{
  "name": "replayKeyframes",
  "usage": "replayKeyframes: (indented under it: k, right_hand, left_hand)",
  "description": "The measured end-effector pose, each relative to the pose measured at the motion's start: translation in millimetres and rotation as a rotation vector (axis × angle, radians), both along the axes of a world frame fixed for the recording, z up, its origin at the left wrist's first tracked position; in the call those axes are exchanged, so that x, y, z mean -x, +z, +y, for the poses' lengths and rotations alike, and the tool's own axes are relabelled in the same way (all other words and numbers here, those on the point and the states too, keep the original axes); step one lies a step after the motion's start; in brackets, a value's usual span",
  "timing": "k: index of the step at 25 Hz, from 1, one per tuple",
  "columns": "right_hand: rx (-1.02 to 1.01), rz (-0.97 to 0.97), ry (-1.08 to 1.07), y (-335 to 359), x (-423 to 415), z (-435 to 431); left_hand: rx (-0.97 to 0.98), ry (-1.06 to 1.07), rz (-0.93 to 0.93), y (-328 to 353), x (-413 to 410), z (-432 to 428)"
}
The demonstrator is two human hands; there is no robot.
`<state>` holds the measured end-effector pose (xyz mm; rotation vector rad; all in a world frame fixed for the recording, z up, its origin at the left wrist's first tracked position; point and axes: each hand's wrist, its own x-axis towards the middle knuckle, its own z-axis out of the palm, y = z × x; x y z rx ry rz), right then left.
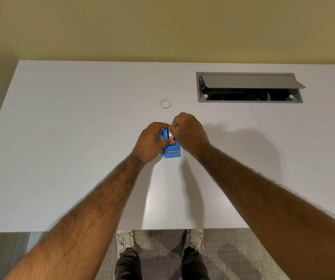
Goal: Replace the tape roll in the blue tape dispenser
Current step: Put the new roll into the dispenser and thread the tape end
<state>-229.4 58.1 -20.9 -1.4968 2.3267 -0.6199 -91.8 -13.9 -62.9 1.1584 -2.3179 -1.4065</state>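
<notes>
The blue tape dispenser (172,151) stands on the white table (61,138) in the middle of the head view, its cutter end toward me. My left hand (152,142) grips its left side, thumb across the top. My right hand (189,134) pinches a tape roll (170,134) that sits in the dispenser's top slot; only a grey sliver of the roll shows between the fingers. A second ring, a whitish tape roll or bare core (165,103), lies flat on the table a little beyond the hands.
An open grey cable hatch (249,87) with its lid tilted up is set into the table at the back right. A yellow wall runs behind the table. The table's near edge is close to my feet, over grey carpet.
</notes>
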Motion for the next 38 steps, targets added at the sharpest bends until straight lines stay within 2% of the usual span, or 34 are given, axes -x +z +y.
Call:
replayKeyframes:
  k: [5,11,21,29,33,38]
  right_hand:
    - [-0.016,-0.090,-0.026,0.1,6.4,0.5]
    - [-0.038,0.031,0.041,-0.7,1.5,0.2]
    - [-0.039,0.054,-0.005,-3.2,-5.3,-1.1]
    - [-0.032,-0.154,-0.001,-1.1,9.3,6.1]
    - [-0.003,-0.096,0.060,-1.4,6.2,6.3]
    - [0.033,-0.096,0.032,-3.3,5.0,6.5]
  left_hand:
    - [-0.022,0.006,-0.008,3.7,-0.5,0.8]
    - [-0.013,-0.001,-0.033,9.2,1.5,1.8]
    - [0.011,-0.007,-0.042,12.0,1.8,3.4]
    - [0.001,0.003,-0.034,9.9,0.5,2.0]
    - [0.011,-0.002,-0.042,9.4,1.2,2.4]
    - [0.014,-0.006,-0.054,10.1,1.5,3.4]
